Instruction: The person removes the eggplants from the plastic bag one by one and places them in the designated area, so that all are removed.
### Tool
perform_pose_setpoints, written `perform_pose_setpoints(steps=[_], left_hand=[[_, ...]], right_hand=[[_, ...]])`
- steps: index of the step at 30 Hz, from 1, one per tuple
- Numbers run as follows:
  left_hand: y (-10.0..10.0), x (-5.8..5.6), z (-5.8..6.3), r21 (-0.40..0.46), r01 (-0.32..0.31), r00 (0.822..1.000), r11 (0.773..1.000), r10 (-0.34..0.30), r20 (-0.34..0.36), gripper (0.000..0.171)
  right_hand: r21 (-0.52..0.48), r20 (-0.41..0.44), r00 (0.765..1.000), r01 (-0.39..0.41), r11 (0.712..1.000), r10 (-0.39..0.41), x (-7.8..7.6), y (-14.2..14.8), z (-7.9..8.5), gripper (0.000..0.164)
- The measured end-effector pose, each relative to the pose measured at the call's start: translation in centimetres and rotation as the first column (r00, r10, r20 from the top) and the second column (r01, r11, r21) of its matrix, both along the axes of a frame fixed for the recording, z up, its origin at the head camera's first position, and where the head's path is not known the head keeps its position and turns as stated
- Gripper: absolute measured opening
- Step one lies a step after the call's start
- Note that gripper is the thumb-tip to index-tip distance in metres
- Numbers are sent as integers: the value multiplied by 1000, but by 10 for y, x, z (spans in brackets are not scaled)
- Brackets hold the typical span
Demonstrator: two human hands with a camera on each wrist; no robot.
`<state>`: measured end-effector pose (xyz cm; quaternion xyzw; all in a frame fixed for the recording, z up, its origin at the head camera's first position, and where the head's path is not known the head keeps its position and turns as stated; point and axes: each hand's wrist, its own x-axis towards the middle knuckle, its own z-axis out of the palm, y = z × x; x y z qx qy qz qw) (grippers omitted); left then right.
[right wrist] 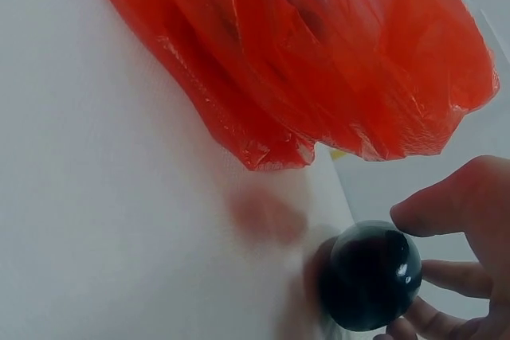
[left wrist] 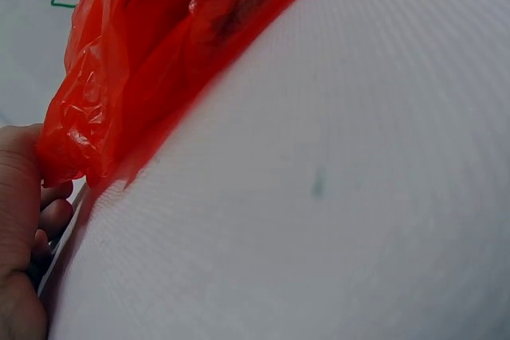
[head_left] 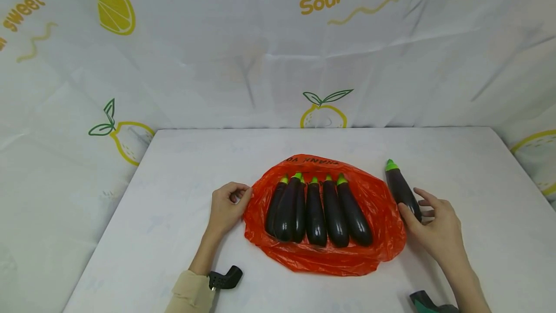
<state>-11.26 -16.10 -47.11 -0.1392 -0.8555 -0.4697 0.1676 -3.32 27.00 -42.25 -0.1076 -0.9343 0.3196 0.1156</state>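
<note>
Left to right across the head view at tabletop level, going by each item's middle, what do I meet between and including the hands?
Left hand, red plastic bag holding six eggplants, lone eggplant, right hand.

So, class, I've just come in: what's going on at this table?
A person's left hand pinches the left edge of an open red plastic bag on the white table. Six dark eggplants lie side by side in it, green tops toward the far edge. The right hand has its thumb and fingers around a seventh eggplant, outside the bag on the right.
</note>
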Motion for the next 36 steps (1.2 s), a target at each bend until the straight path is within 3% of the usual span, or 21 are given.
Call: perform_pose_setpoints(steps=[4,8,13,24,33,36], left_hand=[[0,1,1,6,5,1000,1000,-5,4,8],[0,1,1,6,1,1000,1000,-2,4,6],[-1,0,-1,-8,-12,1000,1000,12,3,5],[-2,0,-1,-16,-13,1000,1000,13,-11,5],[-1,0,-1,-3,-7,1000,1000,7,-16,4],[0,0,-1,-6,-3,1000,1000,3,-6,5]], right_hand=[[-39,-111,992,52,998,-56,2,-5,2,46],[-136,-234,963,105,985,-135,3,-11,6,37],[-223,-318,934,91,971,-161,4,-18,11,32],[-385,-412,910,-129,914,-45,5,-40,23,28],[-425,-357,931,-231,875,73,5,-74,38,31],[-432,-364,926,-267,861,105,4,-84,40,32]])
